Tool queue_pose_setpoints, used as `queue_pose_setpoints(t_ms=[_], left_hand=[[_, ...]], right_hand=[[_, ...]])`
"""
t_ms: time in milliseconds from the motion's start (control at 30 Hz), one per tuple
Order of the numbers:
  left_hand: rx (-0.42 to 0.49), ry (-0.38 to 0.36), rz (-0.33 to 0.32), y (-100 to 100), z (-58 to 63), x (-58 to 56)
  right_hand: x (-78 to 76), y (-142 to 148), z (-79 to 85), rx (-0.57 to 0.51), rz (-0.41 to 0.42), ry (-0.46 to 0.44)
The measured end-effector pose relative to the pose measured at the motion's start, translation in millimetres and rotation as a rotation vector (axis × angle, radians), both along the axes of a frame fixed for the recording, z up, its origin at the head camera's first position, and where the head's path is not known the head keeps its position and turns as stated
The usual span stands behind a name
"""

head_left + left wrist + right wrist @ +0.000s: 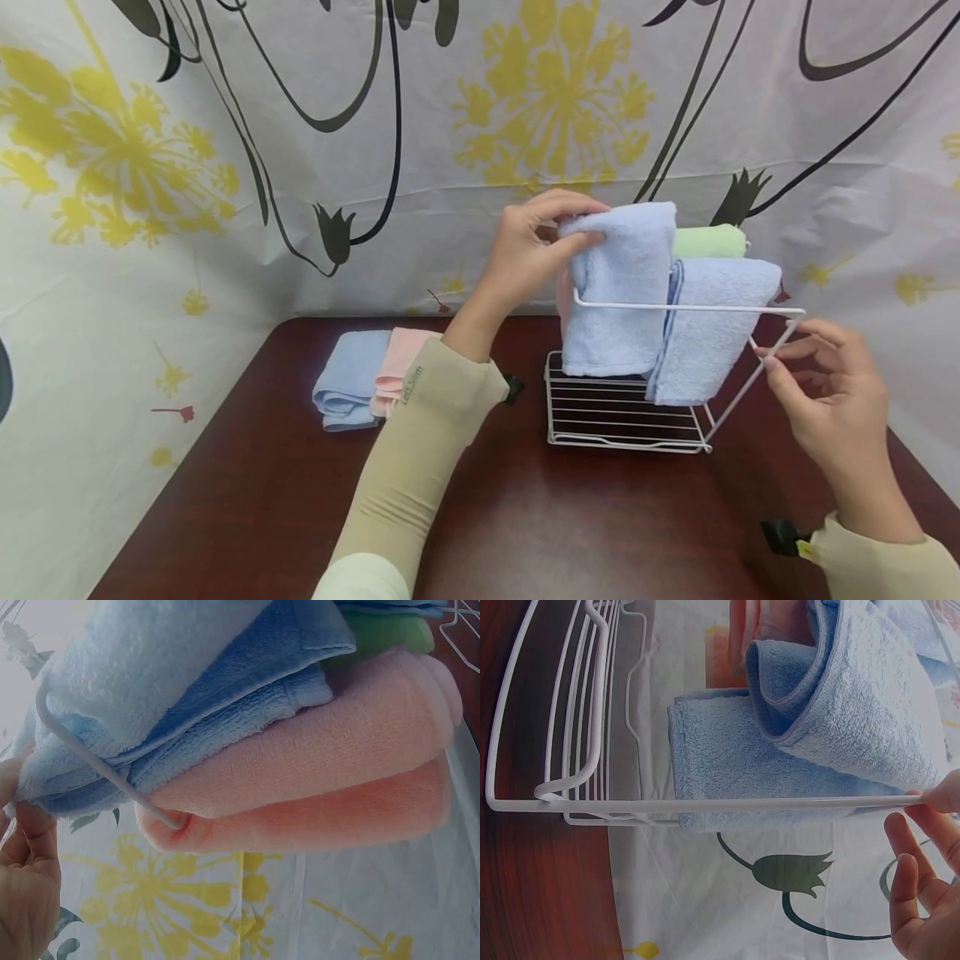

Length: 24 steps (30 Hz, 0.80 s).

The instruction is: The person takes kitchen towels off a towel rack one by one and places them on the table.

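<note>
A white wire rack (630, 447) stands on the table, with folded towels hanging over its upper part. My left hand (517, 254) pinches the upper left corner of a light blue towel (618, 292) at the front. To its right hangs a second blue towel (716, 329), and behind them shows a green towel (708, 242). A pink towel (322, 761) hangs beside the blue one in the left wrist view. My right hand (836, 400) pinches the rack's slanted right side wire, between thumb and fingers in the right wrist view; its other fingers are loosely bent.
Left of the rack, a folded blue towel (351, 375) and a folded pink towel (397, 358) lie side by side on the dark red-brown table (247, 492), the pink one partly behind my left forearm. A patterned white cloth (420, 167) hangs behind the table.
</note>
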<state>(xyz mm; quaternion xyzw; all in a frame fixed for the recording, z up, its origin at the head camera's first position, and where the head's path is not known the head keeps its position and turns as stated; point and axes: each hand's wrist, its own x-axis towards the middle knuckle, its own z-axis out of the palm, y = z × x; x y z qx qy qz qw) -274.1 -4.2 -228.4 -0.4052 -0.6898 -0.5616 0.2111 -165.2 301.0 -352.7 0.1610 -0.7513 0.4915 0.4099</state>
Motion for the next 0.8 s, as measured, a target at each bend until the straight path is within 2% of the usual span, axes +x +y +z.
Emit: queue_pose_setpoints(t_ms=[633, 800], left_hand=[[0.163, 0.030, 0.029, -10.2, 0.4, 2.1], [0.207, 0.066, 0.032, -12.5, 3.1, 0.9]], right_hand=[[0.0, 0.4, -0.7, 0.005, -0.001, 0.007], [0.3, 0.2, 0.0, 0.000, 0.007, 0.000]])
